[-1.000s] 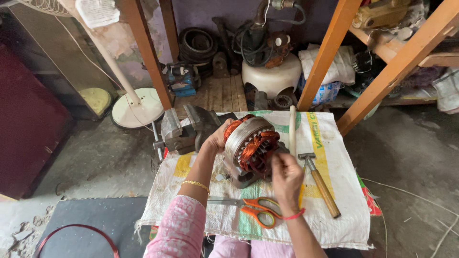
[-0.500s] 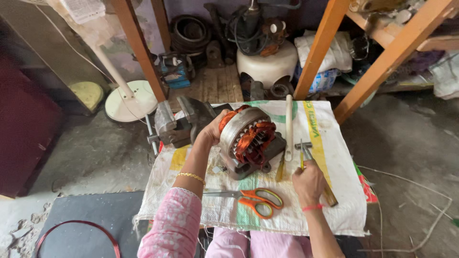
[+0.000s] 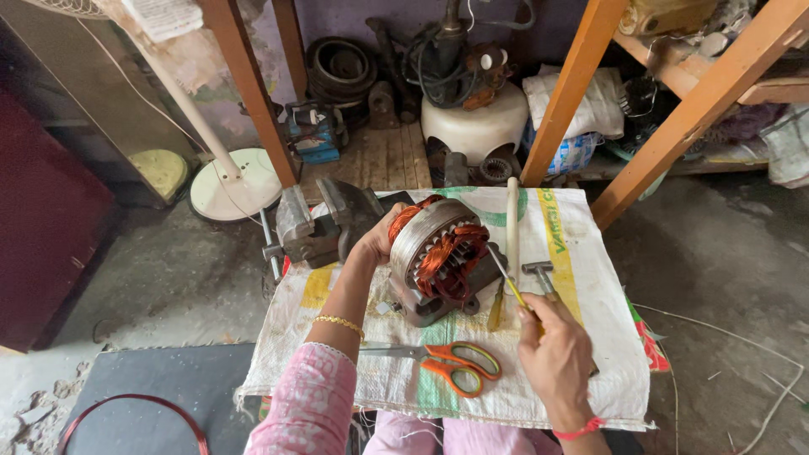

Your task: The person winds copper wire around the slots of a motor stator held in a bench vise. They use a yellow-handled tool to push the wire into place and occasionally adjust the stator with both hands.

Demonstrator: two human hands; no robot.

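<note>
Sacking (image 3: pixel 581 253) covers the table; bench vise (image 3: pixel 316 223) beside motor stator (image 3: pixel 438 257).

Left hand (image 3: pixel 377 242): fingers hidden behind the motor (image 3: pixel 438 257); grip on its far side not visible. Right hand (image 3: pixel 552 358): palm faces away, so how it grips the thin tool (image 3: pixel 508 285) cannot be seen; the tool's kind is too small to tell. Hammer (image 3: pixel 543 278): handle runs under the right hand, mostly covered. Red wire loop (image 3: pixel 135 413) cut off by the bottom edge. Both forearms leave the frame at the bottom.
</note>
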